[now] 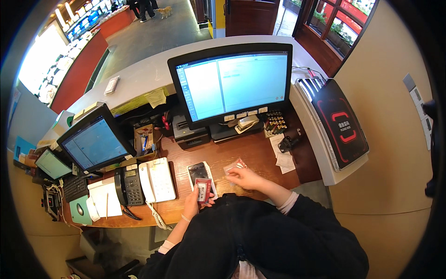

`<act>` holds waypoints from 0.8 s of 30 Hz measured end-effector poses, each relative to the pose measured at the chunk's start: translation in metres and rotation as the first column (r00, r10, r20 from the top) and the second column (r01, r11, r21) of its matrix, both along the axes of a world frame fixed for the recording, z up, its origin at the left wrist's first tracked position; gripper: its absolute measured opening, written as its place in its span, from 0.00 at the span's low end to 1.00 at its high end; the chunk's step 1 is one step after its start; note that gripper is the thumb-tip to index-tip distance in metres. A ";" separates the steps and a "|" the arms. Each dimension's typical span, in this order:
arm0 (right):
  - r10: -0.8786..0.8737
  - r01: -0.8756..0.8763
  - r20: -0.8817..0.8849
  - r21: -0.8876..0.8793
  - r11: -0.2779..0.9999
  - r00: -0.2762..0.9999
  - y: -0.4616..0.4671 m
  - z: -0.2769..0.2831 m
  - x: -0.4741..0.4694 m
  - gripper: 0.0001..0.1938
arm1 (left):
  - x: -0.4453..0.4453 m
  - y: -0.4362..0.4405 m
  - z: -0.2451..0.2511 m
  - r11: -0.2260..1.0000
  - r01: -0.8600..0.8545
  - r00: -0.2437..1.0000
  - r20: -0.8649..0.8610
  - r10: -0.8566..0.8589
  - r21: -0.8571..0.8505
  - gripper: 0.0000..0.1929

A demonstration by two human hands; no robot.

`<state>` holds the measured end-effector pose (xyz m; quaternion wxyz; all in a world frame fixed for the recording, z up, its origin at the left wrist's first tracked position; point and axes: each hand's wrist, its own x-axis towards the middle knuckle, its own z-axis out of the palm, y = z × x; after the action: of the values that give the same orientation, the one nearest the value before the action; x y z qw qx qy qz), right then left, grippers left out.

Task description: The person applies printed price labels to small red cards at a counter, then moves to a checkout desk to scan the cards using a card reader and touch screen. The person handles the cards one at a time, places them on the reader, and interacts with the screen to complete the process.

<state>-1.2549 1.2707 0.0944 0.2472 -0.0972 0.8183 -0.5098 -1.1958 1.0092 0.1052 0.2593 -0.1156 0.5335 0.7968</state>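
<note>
My left hand (192, 202) holds a small red and white packet (203, 190) that bears writing, in a clear plastic cover, close to the front edge of the wooden desk (223, 150). Just behind the packet lies a smartphone (198, 172) on a white object (211, 181), partly covered by the packet and the hand. To the right, my right hand (240, 177) reaches over the desk, its fingers at a clear plastic sleeve (239, 164) with some red on it. The fingertips overlap the sleeve's near part; their exact grip is partly hidden.
A large monitor (237, 83) stands behind the hands, a small printer (191, 134) at its left. Farther left are a white telephone (156, 179), a black telephone (130, 188) and a second monitor (95, 139). Paper slips (284, 158) lie at right, near a black scanning device (339, 122) on the counter.
</note>
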 end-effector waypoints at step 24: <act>-0.495 0.597 -0.669 -0.095 0.797 0.554 0.064 0.054 -0.075 0.13 | 0.000 0.018 0.019 0.998 0.024 1.000 -0.010 -0.025 -0.060 0.36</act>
<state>-1.3299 1.3352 0.1482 -0.2252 0.0053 0.8736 -0.4314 -1.1955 1.0273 0.1244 0.2624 -0.1125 0.5600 0.7778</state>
